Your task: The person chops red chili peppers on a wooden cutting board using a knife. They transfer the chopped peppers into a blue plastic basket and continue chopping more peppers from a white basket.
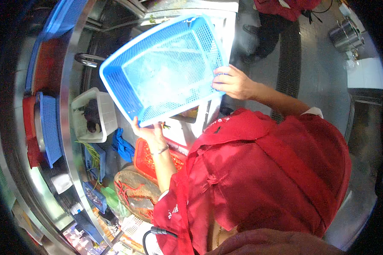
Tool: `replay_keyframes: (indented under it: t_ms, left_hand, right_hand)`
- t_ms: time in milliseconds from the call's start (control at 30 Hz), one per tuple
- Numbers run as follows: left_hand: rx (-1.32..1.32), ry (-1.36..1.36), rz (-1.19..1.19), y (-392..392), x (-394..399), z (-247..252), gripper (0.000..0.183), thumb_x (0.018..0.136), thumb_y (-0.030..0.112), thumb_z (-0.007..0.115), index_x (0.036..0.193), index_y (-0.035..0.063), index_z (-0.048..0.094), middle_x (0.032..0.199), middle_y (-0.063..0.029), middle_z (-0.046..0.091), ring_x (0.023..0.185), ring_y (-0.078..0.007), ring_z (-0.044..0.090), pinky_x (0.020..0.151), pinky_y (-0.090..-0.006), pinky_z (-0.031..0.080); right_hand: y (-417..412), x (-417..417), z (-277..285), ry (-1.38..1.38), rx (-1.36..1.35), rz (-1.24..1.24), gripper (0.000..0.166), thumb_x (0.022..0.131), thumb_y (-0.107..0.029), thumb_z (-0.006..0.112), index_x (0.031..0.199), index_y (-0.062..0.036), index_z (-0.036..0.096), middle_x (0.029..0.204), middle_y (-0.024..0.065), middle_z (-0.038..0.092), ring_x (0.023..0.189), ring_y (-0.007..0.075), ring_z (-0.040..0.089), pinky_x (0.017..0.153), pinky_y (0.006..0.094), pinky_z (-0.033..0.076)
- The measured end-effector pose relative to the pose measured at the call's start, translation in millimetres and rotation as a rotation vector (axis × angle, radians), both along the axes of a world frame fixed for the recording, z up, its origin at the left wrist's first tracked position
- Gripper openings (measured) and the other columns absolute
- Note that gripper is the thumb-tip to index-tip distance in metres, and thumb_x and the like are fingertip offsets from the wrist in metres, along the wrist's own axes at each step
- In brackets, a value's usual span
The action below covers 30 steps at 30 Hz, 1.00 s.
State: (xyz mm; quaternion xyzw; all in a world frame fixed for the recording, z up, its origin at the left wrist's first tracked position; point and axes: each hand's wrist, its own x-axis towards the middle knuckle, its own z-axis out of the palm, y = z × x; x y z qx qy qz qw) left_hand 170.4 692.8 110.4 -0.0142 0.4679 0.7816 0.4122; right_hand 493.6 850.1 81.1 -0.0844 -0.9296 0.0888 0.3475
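Note:
A large blue plastic mesh basket (pixel 166 68) is held up in front of me, tilted, its inside brightly lit. My left hand (pixel 150 130) grips its lower left corner, the thumb at the rim. At the basket's right side my right hand (pixel 231 82) holds the rim, fingers over the wall. Below my left wrist lies a red plastic basket (pixel 140 151) with chopped red pieces. Beside that is a round wooden chopping board (pixel 121 181) bearing a cleaver (pixel 140 202) and strips of red food.
Left of the blue basket are a metal faucet (pixel 91 60), a white plastic basket (pixel 110 111) with dark items and a blue cloth (pixel 123 148). Blue trays (pixel 102 165) hold green vegetables and other food. Another person (pixel 271 28) stands at the top right, near metal pots (pixel 346 35).

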Motion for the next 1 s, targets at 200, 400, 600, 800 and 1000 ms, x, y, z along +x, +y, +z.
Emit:
replay_keyframes:
  t_ms: [200,400,600,800,1000]
  left_hand:
    - [0.067,-0.037,0.096,-10.7,15.2,22.5,0.058,0.087,0.037,0.061,0.137,0.0108,0.049,0.138,-0.0088,0.054,0.125,-0.0315,0.049,0.106,-0.0513,0.04]
    - [0.6,0.178,-0.099,-21.6,8.2,57.2,0.085,0.086,0.073,0.051,0.149,0.0181,0.035,0.15,-0.0216,0.034,0.136,-0.0371,0.035,0.108,-0.0593,0.034]
    - [0.158,0.156,0.02,-58.7,-0.5,22.1,0.055,0.097,0.044,0.052,0.139,0.0102,0.043,0.13,-0.0145,0.055,0.12,-0.0299,0.052,0.102,-0.0498,0.043]
    - [0.184,-0.157,0.17,-99.5,1.8,-33.1,0.033,0.095,0.03,0.057,0.119,0.0077,0.056,0.115,-0.0106,0.061,0.108,-0.028,0.059,0.095,-0.0458,0.049]
    - [0.096,-0.252,0.284,-136.9,17.1,-44.5,0.029,0.097,0.027,0.054,0.118,0.0073,0.058,0.112,-0.0086,0.062,0.108,-0.0257,0.059,0.096,-0.0428,0.048]
  right_hand:
    - [20.6,-18.0,40.8,0.046,0.169,0.087,0.032,0.072,-0.015,0.066,0.103,-0.0098,0.066,0.101,0.0077,0.061,0.112,0.0336,0.054,0.094,0.0491,0.045]
    - [86.3,-54.0,167.7,0.124,0.411,0.147,0.027,0.067,-0.01,0.07,0.094,-0.0125,0.066,0.088,0.0037,0.055,0.096,0.0277,0.058,0.081,0.0422,0.046]
    - [172.5,-159.0,307.5,0.286,0.454,0.087,0.031,0.072,-0.012,0.07,0.103,-0.0069,0.064,0.089,0.012,0.058,0.091,0.032,0.056,0.078,0.0434,0.046]
    - [249.6,-351.3,364.5,0.293,0.448,-0.309,0.033,0.091,-0.036,0.061,0.115,-0.0131,0.061,0.097,0.0131,0.067,0.102,0.0336,0.063,0.082,0.0495,0.052]
    - [270.9,-472.0,381.2,-0.327,0.147,-0.314,0.065,0.097,-0.057,0.035,0.127,-0.0048,0.061,0.127,0.0201,0.062,0.12,0.0392,0.057,0.1,0.0427,0.048]
